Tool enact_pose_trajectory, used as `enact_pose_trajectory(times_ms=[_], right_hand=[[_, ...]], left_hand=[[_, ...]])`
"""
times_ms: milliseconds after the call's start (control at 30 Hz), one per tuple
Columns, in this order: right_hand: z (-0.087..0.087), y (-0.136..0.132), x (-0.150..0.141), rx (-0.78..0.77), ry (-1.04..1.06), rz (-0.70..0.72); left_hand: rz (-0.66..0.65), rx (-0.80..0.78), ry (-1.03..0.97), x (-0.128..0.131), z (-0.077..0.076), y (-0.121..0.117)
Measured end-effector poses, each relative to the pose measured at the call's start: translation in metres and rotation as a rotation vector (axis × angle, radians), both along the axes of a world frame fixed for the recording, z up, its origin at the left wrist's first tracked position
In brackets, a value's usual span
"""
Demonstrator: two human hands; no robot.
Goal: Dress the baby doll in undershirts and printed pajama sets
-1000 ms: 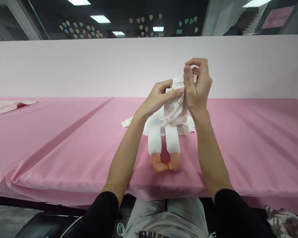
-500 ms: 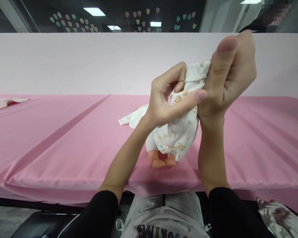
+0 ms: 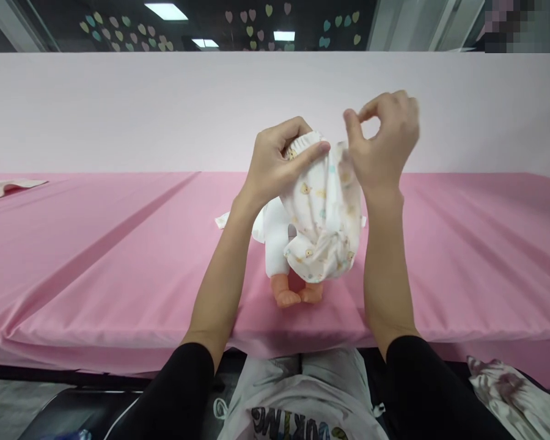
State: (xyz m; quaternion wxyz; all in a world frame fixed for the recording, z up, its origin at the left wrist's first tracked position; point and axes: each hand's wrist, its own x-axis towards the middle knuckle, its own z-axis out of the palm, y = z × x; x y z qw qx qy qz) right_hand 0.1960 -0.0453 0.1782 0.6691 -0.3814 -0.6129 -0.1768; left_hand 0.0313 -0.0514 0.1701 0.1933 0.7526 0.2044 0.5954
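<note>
I hold up a small white baby garment (image 3: 325, 214) printed with little bears, above the pink table (image 3: 119, 256). My left hand (image 3: 275, 162) grips its elastic edge at the top left, fingers curled over it. My right hand (image 3: 382, 146) is slightly blurred and pinches the same garment's top right edge between thumb and fingers. Behind and below the garment lies a doll (image 3: 275, 244) in white leggings, its bare orange feet (image 3: 297, 294) pointing toward me. More white cloth (image 3: 224, 219) lies under the doll.
A pale pink partition (image 3: 119, 110) stands along the table's far side. A folded pink cloth (image 3: 4, 186) lies at the far left. A patterned fabric heap (image 3: 508, 391) sits low at the right, below the table's front edge.
The garment has been turned and spread wider between my hands. My right hand dropped lower and pulled away to the right; my left hand shifted its grip onto the elastic edge.
</note>
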Motion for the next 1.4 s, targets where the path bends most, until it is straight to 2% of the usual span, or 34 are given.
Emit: enact_pose_trajectory(times_ms=[133,167,233,300,367,467,533,600,667,833,967,1100,1200,1300,1400], right_hand=[[0.001,-0.019,-0.027,-0.196,-0.139,0.649],[0.0,-0.022,-0.031,-0.241,-0.177,0.747],[-0.001,-0.025,-0.035,-0.357,-0.221,0.832],[-0.003,-0.023,-0.033,-0.487,-0.182,0.857],[-0.005,-0.019,-0.03,-0.549,-0.076,0.876],[-0.005,-0.012,-0.025,-0.463,0.041,0.945],[-0.005,-0.008,-0.022,-0.391,0.083,0.995],[-0.005,-0.003,-0.02,-0.374,0.106,1.001],[-0.006,-0.002,-0.017,-0.416,0.109,0.987],[-0.01,-0.006,-0.009,-0.631,-0.044,1.087],[-0.014,0.0,-0.005,-0.756,-0.092,1.001],[-0.018,0.012,-0.001,-0.654,0.006,0.923],[-0.016,0.014,0.002,-0.553,0.097,0.893],[-0.012,0.009,0.004,-0.563,0.163,0.892],[-0.01,0.003,0.003,-0.619,0.189,0.959]], left_hand=[[-0.062,0.01,-0.141,-0.001,-0.002,0.012],[-0.087,-0.002,-0.18,-0.002,-0.001,0.013],[-0.134,-0.028,-0.234,-0.006,0.001,0.016],[-0.162,-0.07,-0.242,-0.011,0.001,0.018],[-0.186,-0.16,-0.216,-0.017,0.001,0.02],[-0.254,-0.364,-0.098,-0.028,-0.001,0.021],[-0.292,-0.437,0.028,-0.033,-0.001,0.017],[-0.285,-0.423,0.123,-0.036,0.0,0.013],[-0.254,-0.354,0.119,-0.037,0.001,0.012],[-0.216,-0.201,-0.143,-0.037,0.001,0.026],[-0.24,-0.202,-0.189,-0.034,-0.002,0.034],[-0.261,-0.188,-0.15,-0.031,-0.003,0.032],[-0.199,-0.235,-0.042,-0.03,-0.003,0.025],[-0.171,-0.316,0.052,-0.034,-0.001,0.016],[-0.243,-0.376,0.192,-0.045,0.0,0.013]])
